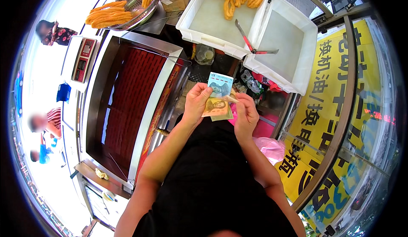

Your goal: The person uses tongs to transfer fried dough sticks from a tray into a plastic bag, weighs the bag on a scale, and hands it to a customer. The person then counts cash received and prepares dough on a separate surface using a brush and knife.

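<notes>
My left hand (196, 100) grips several paper banknotes in front of my black shirt, its thumb pressed along their edge. A blue banknote (220, 84) sticks out at the top. Below it lies a yellow-orange banknote (216, 106), with the corner of a greenish banknote (224, 116) showing underneath. My right hand (246, 114) pinches a pale, folded-looking banknote (230, 99) at the right side of the bunch. My fingers partly hide that note, so whether it is separate from the others cannot be made out.
A wide vat of dark liquid (135, 103) stands left. Beyond it are a price scale (84, 60) and people. Fried dough sticks (110, 15) fill a wire basket. Red-handled tongs (247, 41) rest across two white trays (204, 34). A pink plastic bag (271, 148) hangs right.
</notes>
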Demonstrator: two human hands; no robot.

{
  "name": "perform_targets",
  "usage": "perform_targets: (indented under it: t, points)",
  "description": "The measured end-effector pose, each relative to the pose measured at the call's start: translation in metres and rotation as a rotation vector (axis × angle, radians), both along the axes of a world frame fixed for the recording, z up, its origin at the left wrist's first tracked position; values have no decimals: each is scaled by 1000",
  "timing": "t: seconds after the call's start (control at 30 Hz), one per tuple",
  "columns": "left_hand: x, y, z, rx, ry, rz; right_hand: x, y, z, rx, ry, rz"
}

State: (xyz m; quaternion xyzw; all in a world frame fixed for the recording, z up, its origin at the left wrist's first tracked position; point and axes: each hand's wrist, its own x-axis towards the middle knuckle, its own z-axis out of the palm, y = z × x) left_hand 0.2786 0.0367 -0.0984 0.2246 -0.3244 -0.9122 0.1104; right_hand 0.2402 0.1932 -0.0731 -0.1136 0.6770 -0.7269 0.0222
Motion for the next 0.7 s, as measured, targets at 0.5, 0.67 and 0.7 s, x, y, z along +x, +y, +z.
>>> perform_targets:
  t: [0.5, 0.67, 0.7]
  points:
    - [22, -24, 41, -701, 350, -262, -72, 43, 28, 298, -682, 679]
    - [49, -22, 39, -1115, 170, -246, -51, 4, -18, 573, -486, 1011]
    - [57, -23, 48, -1123, 127, -279, -38, -7, -14, 515, -463, 958]
